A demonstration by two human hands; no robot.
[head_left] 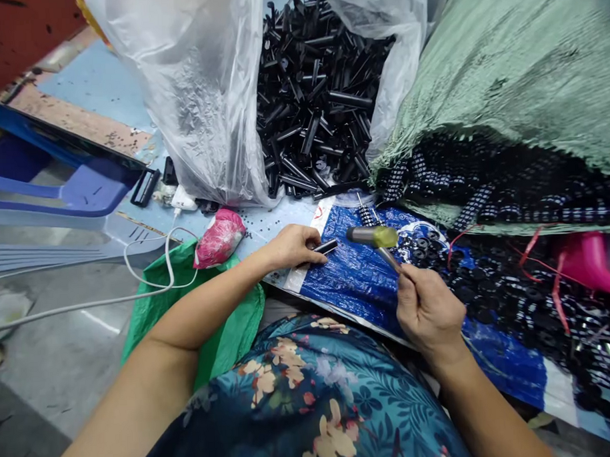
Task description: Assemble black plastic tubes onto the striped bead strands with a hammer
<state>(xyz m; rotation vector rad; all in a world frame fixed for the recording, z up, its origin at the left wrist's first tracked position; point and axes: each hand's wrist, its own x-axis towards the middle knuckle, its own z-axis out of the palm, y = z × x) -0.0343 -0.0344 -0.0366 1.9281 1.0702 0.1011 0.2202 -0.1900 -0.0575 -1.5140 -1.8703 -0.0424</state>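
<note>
The fingers (312, 256) of the left hand (290, 246) pinch a black tube (327, 246), with one end of it projecting toward the right. The fingers of the right hand (432, 311) are wrapped around the handle of a hammer (371, 237). The hammer head, dark at one end and translucent yellow at the other, is just beside the projecting end of the tube and apart from it. Both items are located over a blue printed sheet (359, 280), which covers the near edge of the table (102, 75). Contact between the tube and the sheet cannot be determined.

Black discs (480, 290) and red strings (558, 296) occupy the right part of the table, along its near edge. Behind them, a pale green sack (510, 75) opens onto rows of black pieces with white markings (488, 189). Toward the far edge, a clear plastic bag (205, 92) contains loose black parts (325, 88). A pink wrapped bundle (219, 237) is positioned at the near edge, left of the left hand. A green bag (231, 324) hangs below that edge.
</note>
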